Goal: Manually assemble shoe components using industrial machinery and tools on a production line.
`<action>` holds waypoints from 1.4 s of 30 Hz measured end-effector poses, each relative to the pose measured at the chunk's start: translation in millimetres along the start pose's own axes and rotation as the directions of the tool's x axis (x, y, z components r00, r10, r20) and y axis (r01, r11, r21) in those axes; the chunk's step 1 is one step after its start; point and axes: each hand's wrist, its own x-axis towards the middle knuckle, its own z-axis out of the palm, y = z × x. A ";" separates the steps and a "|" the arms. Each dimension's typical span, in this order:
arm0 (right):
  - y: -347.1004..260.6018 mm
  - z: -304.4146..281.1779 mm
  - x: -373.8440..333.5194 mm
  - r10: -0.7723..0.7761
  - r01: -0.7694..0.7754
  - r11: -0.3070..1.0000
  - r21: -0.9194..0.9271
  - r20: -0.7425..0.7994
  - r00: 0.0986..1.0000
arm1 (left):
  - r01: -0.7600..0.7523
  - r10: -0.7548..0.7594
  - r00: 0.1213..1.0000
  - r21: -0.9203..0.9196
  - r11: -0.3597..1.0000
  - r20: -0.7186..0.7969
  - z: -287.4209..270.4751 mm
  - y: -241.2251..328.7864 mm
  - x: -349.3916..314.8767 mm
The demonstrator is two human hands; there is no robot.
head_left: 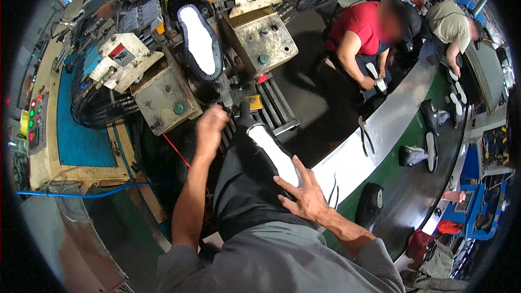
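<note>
White-and-red plates face me from the far-left side, where a button control panel [37, 122] stands at nine o'clock and a blue cable [81, 193] runs at eight. The shoe machine [266, 40] fills eleven to twelve, with a dark shoe [198, 40] seated in it, white bottom facing up.

Just inside nine o'clock, my left grip [211, 126] hangs in front of the machine, fingers apparently curled; motion blur means I cannot tell whether they pinch anything.

Near the centre, towards five o'clock, the black shoe upper [275, 152] lies over the dark trousers [239, 190], white bottom up, its far end pointing at the machine. My right grip [306, 192] comes in from half past four, fingers spread across the near end, touching it rather than closed around it.

I judge the piece light, soft along the black sides and stiffer across the flat white bottom, which may mark or feel slick. I would take hold round the near end, thumb and fingers on opposite sides, keeping pressure off the middle.

Farther right, pincers [366, 137] lie on the bench [399, 103] at three; a single dark shoe [369, 206] sits at four, and a red-shirted co-worker [355, 24] bends at half past one.
</note>
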 end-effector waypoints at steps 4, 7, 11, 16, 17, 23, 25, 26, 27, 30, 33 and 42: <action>3.8 -26.9 27.5 -0.058 0.042 0.996 -0.076 -0.227 0.972 | -0.154 0.046 0.950 -0.336 0.929 -0.308 -46.4 72.7 99.1; -6.5 -60.5 72.7 -0.127 0.084 0.986 -0.144 -0.324 0.937 | 0.142 -0.002 0.981 -0.710 0.690 0.194 -48.7 126.4 151.4; -30.7 -92.7 157.3 -0.227 0.167 0.969 -0.182 -0.384 0.895 | -0.038 0.022 0.999 -0.569 0.822 -0.035 -40.6 142.9 154.6; -60.9 -111.1 267.5 -0.342 0.261 0.934 -0.246 -0.398 0.851 | -0.371 0.362 0.927 -0.090 0.924 -0.100 -69.1 161.2 68.6; -66.7 -109.5 287.8 -0.369 0.278 0.922 -0.269 -0.402 0.838 | -0.434 0.468 0.876 0.234 0.870 -0.115 -80.6 158.9 50.5; -75.0 -80.0 367.7 -0.353 0.285 0.933 -0.222 -0.389 0.851 | -0.297 0.684 0.728 0.915 0.273 0.032 -133.3 140.6 -38.3; -78.3 -67.3 380.7 -0.355 0.279 0.932 -0.232 -0.420 0.835 | -0.360 0.765 0.633 0.920 0.156 0.118 -153.0 138.4 -56.2; -77.3 -61.4 382.3 -0.316 0.259 0.947 -0.187 -0.417 0.852 | -0.347 0.764 0.630 0.931 0.117 0.138 -159.5 137.2 -65.4; -79.8 -59.0 385.5 -0.319 0.271 0.947 -0.171 -0.429 0.845 | -0.336 0.764 0.632 0.935 0.116 0.133 -163.9 136.2 -72.4; -81.2 -46.6 387.1 -0.276 0.213 0.957 -0.197 -0.397 0.875 | -0.346 0.786 0.597 0.935 0.073 0.159 -170.7 127.4 -89.1; -87.5 -30.2 387.4 -0.287 0.193 0.948 -0.254 -0.414 0.864 | -0.388 0.818 0.561 0.913 0.125 0.127 -158.2 107.4 -110.7; -90.0 -10.9 383.5 -0.483 0.310 0.855 -0.415 -0.422 0.767 | -0.128 0.164 0.908 0.119 0.985 -0.386 -79.2 87.6 -196.8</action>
